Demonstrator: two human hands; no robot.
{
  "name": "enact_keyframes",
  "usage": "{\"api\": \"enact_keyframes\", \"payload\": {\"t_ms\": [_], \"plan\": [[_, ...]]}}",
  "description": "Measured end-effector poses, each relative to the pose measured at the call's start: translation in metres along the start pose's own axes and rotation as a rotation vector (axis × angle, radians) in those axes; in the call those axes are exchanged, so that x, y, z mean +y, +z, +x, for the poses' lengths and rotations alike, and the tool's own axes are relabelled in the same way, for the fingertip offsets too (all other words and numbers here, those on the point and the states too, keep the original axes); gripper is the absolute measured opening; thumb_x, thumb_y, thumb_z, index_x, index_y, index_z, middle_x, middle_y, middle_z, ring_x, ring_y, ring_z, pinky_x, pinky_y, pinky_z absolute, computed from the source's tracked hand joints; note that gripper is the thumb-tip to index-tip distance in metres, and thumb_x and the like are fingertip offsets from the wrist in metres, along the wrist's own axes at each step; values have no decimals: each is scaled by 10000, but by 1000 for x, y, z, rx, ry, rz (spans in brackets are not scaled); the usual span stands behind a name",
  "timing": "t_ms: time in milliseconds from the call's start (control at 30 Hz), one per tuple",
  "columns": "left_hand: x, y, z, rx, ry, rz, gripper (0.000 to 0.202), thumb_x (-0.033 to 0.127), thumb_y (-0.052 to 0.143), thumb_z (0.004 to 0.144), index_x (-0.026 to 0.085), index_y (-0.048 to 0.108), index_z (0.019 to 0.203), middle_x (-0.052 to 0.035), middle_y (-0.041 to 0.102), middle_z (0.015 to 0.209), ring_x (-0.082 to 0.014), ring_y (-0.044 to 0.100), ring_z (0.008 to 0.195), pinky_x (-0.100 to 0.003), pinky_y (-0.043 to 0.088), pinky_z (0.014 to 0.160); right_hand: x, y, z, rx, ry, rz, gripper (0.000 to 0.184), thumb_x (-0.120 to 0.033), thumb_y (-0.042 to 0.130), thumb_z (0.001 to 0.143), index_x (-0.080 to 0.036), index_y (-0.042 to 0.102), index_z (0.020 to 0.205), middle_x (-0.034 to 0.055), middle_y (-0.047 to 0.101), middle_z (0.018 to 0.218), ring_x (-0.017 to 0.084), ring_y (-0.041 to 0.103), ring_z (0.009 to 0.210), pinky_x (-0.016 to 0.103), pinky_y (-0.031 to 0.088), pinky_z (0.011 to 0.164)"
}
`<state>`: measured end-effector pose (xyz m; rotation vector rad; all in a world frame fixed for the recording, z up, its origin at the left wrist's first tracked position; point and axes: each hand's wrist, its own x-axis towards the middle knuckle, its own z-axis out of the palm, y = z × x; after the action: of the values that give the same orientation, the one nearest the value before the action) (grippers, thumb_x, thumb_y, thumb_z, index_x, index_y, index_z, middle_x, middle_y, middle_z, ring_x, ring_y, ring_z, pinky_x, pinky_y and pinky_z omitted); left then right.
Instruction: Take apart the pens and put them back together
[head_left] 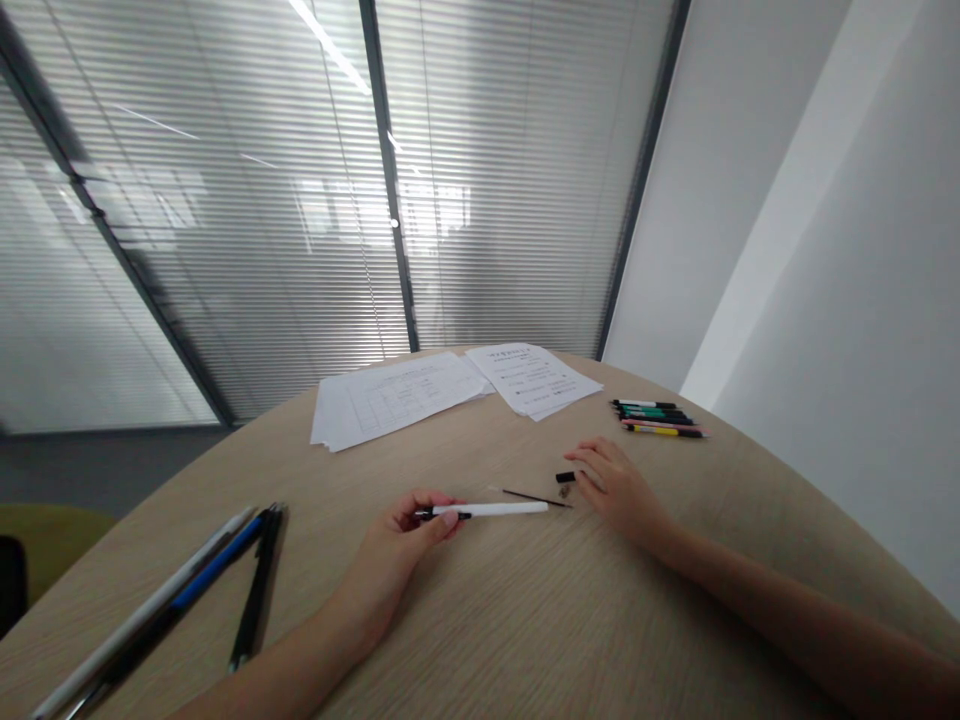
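Observation:
My left hand (pixel 424 522) is closed round the black clip end of a white pen barrel (pixel 506 509), which points right, level over the table. Just past its tip lies a thin dark ink refill (pixel 534 496) on the wood. My right hand (pixel 611 487) is low over the table with its fingers apart. A short black pen grip (pixel 565 477) is right at its fingertips; whether they touch it I cannot make out. Below that grip is a tiny dark coiled piece (pixel 565 491), perhaps a spring, too small to be sure.
Several pens (pixel 660 418) in different colours lie in a row at the right. Printed sheets (pixel 401 395) and another paper stack (pixel 532 378) are at the far edge. Larger-looking pens (pixel 157 610) lie at the near left of the round table (pixel 480 630). Glass with blinds stands behind.

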<state>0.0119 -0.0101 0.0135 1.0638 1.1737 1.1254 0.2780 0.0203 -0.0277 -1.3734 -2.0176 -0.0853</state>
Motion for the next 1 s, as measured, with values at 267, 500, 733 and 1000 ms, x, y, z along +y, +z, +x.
{"api": "enact_keyframes", "payload": {"t_ms": [267,500,733,1000], "plan": [[-1,3,-5,-130,69,12,142,168,707,520,162,567,493,-10,651,725,-136,573,666,-213,414,626,-36,-18,-3,9,86,387,214,-260,420,784,-174,561,921,57,583,775,171,538,743,335,430,712],[-2,9,-16,-256,146,137,152,110,692,502,195,634,614,14,622,586,-141,547,588,-214,411,578,-76,-21,-12,-435,333,1095,409,-388,607,638,-170,550,979,-10,561,639,94,508,504,237,422,505],[2,9,-18,-150,176,200,112,151,686,492,189,616,571,42,538,499,-114,475,492,-197,361,474,-70,-20,-12,-386,305,909,178,-316,604,652,-154,612,726,3,579,619,107,512,553,222,409,524],[14,-10,-4,-8,345,115,115,178,673,575,214,654,682,39,581,621,-99,506,581,-176,396,522,-67,-11,-15,-476,158,695,282,-138,552,647,-152,600,925,27,605,733,99,492,571,218,422,548]]}}
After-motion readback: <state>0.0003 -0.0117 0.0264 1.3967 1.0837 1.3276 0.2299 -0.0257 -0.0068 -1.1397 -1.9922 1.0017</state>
